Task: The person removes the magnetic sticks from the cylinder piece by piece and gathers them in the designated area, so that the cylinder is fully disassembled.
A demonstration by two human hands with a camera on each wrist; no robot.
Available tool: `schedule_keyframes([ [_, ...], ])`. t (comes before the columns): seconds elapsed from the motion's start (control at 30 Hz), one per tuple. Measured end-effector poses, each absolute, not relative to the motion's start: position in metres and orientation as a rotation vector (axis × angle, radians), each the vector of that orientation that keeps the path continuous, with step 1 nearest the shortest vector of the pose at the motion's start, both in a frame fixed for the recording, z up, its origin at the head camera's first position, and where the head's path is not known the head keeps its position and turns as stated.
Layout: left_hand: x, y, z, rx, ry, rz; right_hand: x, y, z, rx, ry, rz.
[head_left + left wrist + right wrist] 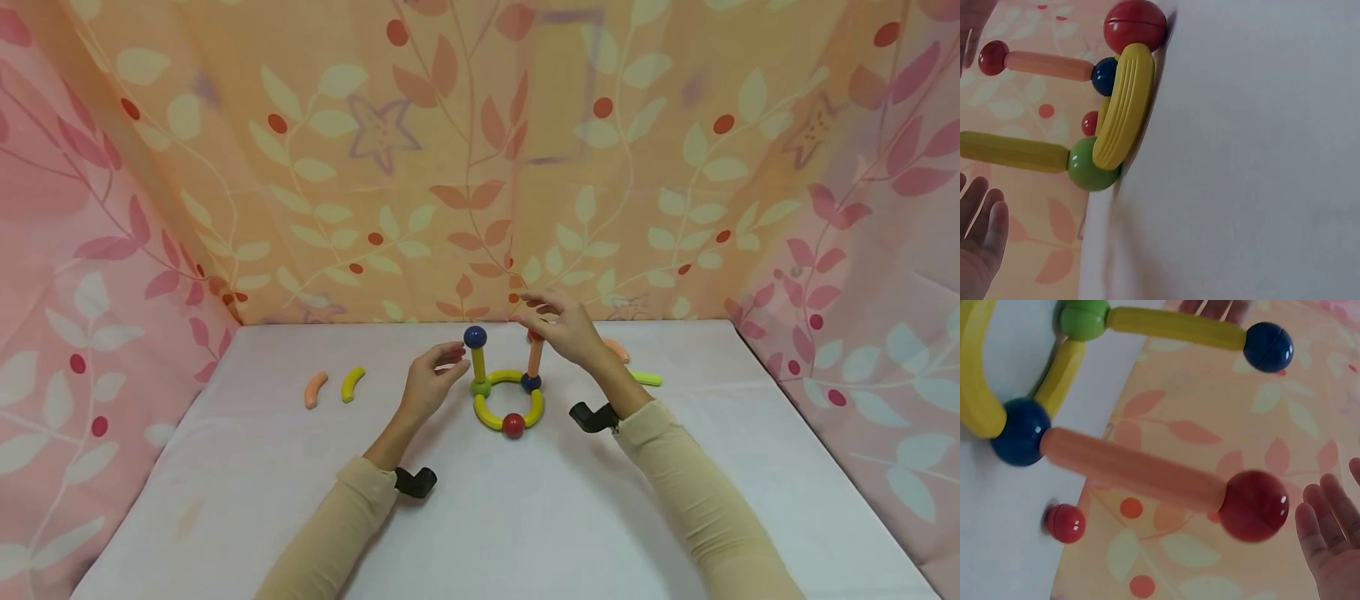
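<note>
On the table a ring of yellow curved sticks (pixel 487 417) joins a red ball (pixel 513 425), a green ball (pixel 481 387) and a dark blue ball (pixel 531 382). A yellow stick (pixel 478 365) stands upright on the green ball, topped by a blue ball (pixel 476 337). On the dark blue ball stands an orange stick (pixel 1135 467) capped with a red ball (pixel 1254 506). My left hand (pixel 429 383) is beside the yellow stick, apart from it, fingers relaxed. My right hand (pixel 567 329), loosely bent and holding nothing, hovers by the red top ball; the right wrist view shows a gap between them.
Left of the ring lie an orange curved stick (pixel 316 390) and a yellow curved stick (pixel 352 384). At the right are another orange curved piece (pixel 617 350) and a lime stick (pixel 647 379), partly behind my right arm. A loose red ball (pixel 1067 523) sits behind the ring.
</note>
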State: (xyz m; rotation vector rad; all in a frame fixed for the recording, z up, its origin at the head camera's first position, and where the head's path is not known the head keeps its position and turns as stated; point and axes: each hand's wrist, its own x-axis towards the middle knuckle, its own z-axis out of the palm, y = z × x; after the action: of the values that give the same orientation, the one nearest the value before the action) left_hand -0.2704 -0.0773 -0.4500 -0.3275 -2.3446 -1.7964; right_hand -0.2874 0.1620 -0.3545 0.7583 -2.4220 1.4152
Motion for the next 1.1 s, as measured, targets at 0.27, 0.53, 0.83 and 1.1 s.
schedule_keyframes([
  [0.27, -0.275, -0.065, -0.456, -0.305, -2.313, -1.875, -0.286, 0.138, -0.356, 0.876, -2.447, 1.373],
  [0.53, -0.277, -0.055, -0.460, -0.326, -2.298, -1.885, -0.290, 0.117, -0.370, 0.935, -2.560, 1.326],
  [0.83, -0.281, -0.051, -0.464, -0.333, -2.282, -1.865, -0.291, 0.105, -0.381, 0.922, -2.608, 1.333],
  [1.1, -0.278, -0.049, -0.459, -0.355, -2.283, -1.781, -0.291, 0.102, -0.387, 0.931, -2.573, 1.287],
])
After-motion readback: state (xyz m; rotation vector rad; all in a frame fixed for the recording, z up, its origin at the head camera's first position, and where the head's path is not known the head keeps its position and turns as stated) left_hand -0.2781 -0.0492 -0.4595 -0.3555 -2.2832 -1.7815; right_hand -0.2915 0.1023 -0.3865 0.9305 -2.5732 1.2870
